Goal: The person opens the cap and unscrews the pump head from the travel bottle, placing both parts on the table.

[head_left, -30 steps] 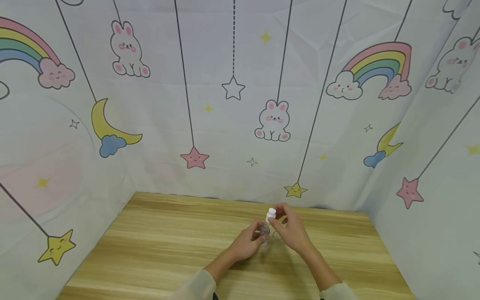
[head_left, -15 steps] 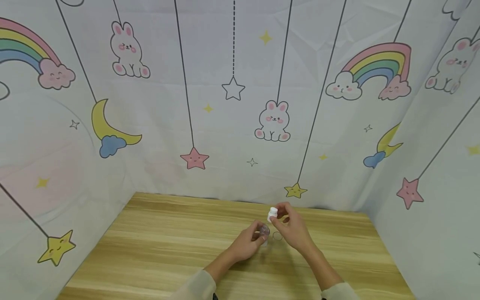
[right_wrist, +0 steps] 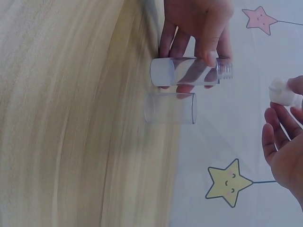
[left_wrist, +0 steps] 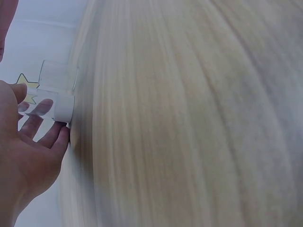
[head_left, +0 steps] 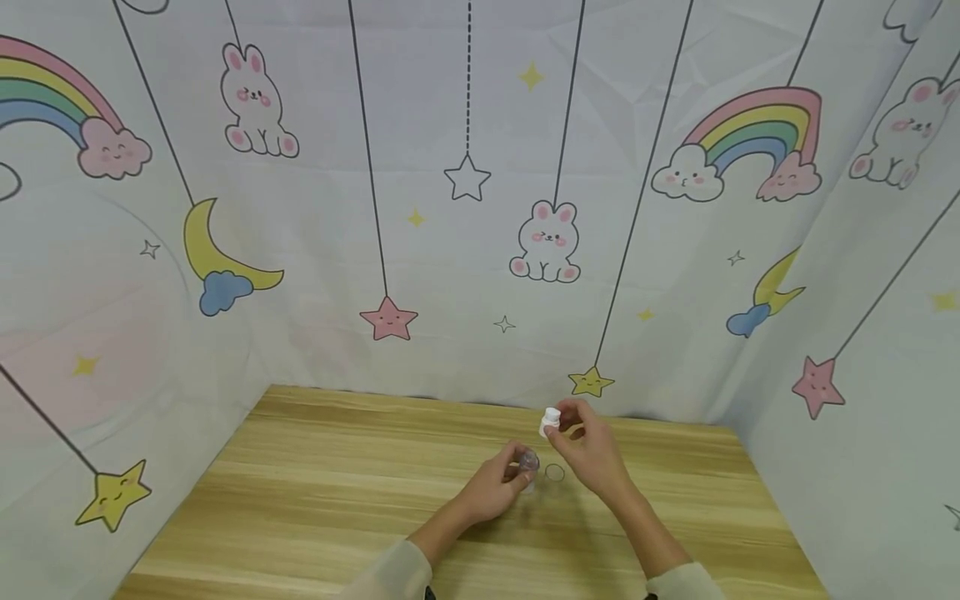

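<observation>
A small clear bottle [right_wrist: 162, 72] with a white base and a bare threaded neck stands on the table, and my left hand [head_left: 491, 490] grips it around the body. The fingers show through its see-through wall in the right wrist view. My right hand [head_left: 594, 454] pinches a white pump top [right_wrist: 282, 92] between thumb and fingers, up and to the right of the bottle's neck, apart from it. Part of the pump top is hidden by the fingers. Beside the bottle, on the side of my right hand, a clear cylindrical cap [right_wrist: 170, 109] stands on the table.
The wood-grain table [head_left: 337, 483] runs back to a white cloth backdrop [head_left: 315, 233] printed with rabbits, stars and rainbows. More cloth hangs on the left and right sides.
My right hand has risen with the pump top and shifted slightly right, farther from the bottle's neck. The left hand and bottle stay put; more of the clear cap shows.
</observation>
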